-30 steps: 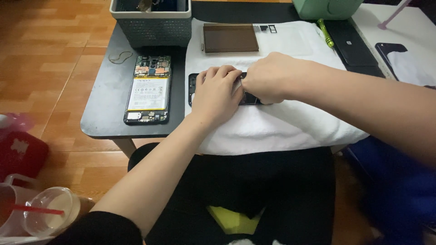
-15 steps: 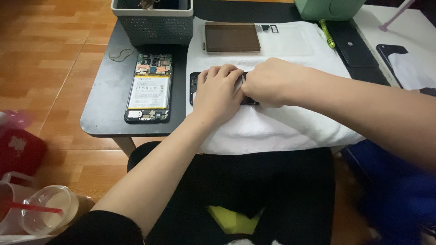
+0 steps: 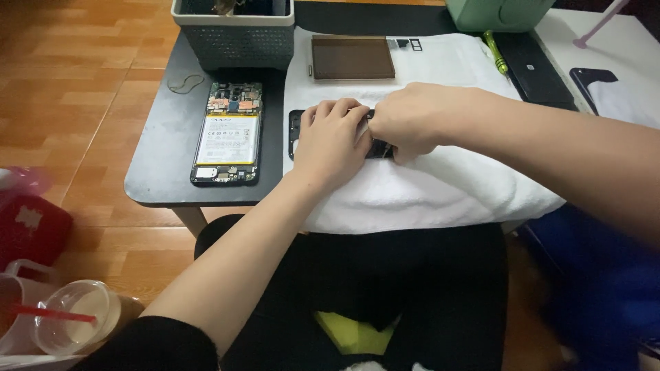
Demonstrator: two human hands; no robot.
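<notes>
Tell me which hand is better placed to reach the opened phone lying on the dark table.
Probably the left hand. It rests on the black phone part on the white towel, right beside the opened phone at its left. The right hand lies farther away and would have to cross over the left.

Two hands: left hand (image 3: 331,141), right hand (image 3: 407,120). One black phone frame (image 3: 296,130) beneath them. One opened phone with exposed battery (image 3: 227,134). One white towel (image 3: 426,192). One brown rectangular panel (image 3: 353,58). One grey slotted basket (image 3: 234,36). One green screwdriver (image 3: 496,51). One rubber band (image 3: 184,84). One black table (image 3: 161,158). One clear plastic cup (image 3: 72,323) with one red straw (image 3: 48,314).
</notes>
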